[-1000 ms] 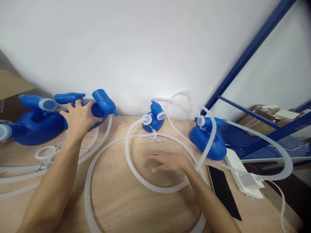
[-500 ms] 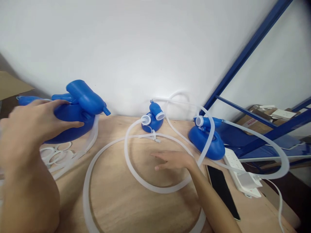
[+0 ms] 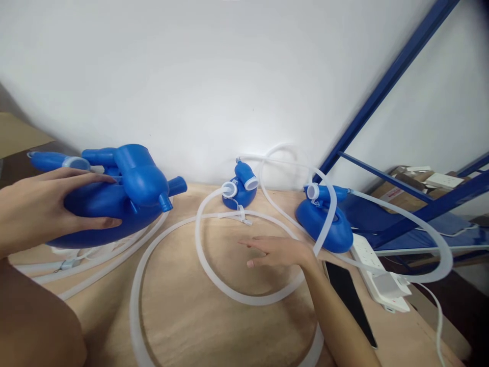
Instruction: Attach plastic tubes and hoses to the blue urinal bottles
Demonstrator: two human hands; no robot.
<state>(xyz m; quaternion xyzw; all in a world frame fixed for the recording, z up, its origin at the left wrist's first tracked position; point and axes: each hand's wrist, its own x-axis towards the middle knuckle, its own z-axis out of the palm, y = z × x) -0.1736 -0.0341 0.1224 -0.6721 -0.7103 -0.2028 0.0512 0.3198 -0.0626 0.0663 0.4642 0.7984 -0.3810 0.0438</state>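
My left hand (image 3: 64, 204) grips a large blue plastic bottle (image 3: 103, 204) at the left, its thumb on the near side and its fingers over the top. That bottle has a wide neck and a small spout pointing right. Other blue parts crowd behind it, and clear tubing (image 3: 114, 262) runs underneath. My right hand (image 3: 277, 252) is open and holds nothing, fingers stretched out low over the table inside a loop of white tube (image 3: 204, 255). Beyond it stands a blue bottle (image 3: 240, 191) with white-rimmed openings. Another blue bottle (image 3: 324, 224) lies at the right.
A black phone (image 3: 349, 300) lies by my right forearm on the wooden table (image 3: 214, 336). Beside it sits a white power strip (image 3: 382, 280) with a plug in it. A blue metal frame (image 3: 382, 97) rises at the right, with boxes (image 3: 405, 188) behind. A white wall backs the table.
The large blue bottle in my left hand has come down and turned, and more of the blue parts behind it show. My right hand has barely moved.
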